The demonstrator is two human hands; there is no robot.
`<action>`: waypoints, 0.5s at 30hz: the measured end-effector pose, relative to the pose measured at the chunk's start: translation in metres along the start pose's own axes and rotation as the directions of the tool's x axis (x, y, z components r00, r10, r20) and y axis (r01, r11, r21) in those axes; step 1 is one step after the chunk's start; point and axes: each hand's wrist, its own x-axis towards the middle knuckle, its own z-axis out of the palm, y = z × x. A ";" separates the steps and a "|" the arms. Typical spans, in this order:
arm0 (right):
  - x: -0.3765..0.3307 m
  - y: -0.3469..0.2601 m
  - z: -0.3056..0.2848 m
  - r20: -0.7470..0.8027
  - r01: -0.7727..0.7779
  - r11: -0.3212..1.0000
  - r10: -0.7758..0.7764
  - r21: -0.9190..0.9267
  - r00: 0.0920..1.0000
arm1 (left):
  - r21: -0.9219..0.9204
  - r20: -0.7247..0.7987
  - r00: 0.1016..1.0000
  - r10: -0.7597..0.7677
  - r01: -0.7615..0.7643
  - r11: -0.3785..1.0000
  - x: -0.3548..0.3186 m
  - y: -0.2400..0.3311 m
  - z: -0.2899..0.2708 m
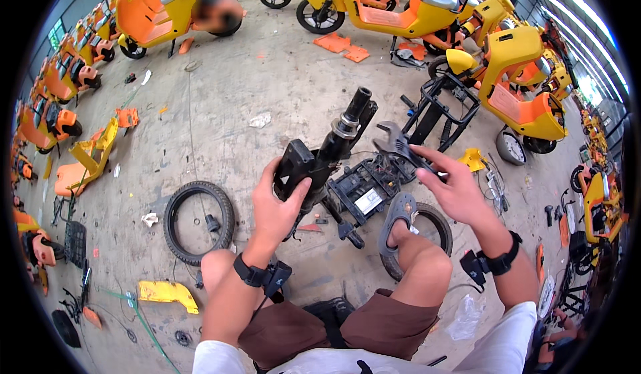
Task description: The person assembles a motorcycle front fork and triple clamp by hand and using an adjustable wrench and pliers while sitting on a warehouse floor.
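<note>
The work area is a grey, stained concrete floor (220, 100) bordered by rows of glossy yellow-and-orange plastic-bodied scooters (400, 20). A black, open metal frame section with a shallow rectangular tray (342, 186) lies on the floor ahead of the person. A round black rubber tyre with coarse tread (171, 208) lies flat at the left. The workpiece, a black tubular metal head assembly (328, 152), is above the frame section, tilted with its upper end to the right. The left hand (272, 207) is wrapped around a matt black squared block (294, 166) on the assembly's left side. The right hand (461, 187) grips a grey metal adjustable wrench (396, 143); the hooked head is just beside the assembly, with no contact visible. A silvery metal ring collar (344, 128) encircles the tube below its smooth cylindrical end. Step in hand, as judged: presenting the wrench to the collar. The next move calls for seating the jaws squarely while the left hand resists rotation.
</note>
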 end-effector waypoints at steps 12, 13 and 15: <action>0.020 -0.029 0.021 0.135 -0.126 0.992 0.127 -0.018 0.983 | -0.042 0.029 1.000 -0.002 0.003 0.999 0.000 0.006 -0.006; 0.020 -0.034 0.021 0.159 -0.181 0.983 0.176 0.018 0.971 | -0.033 0.026 1.000 -0.005 0.006 0.999 0.000 0.005 -0.006; 0.019 -0.047 0.020 0.212 -0.291 0.953 0.268 0.084 0.940 | -0.028 0.023 1.000 -0.012 0.013 1.000 0.000 0.006 -0.006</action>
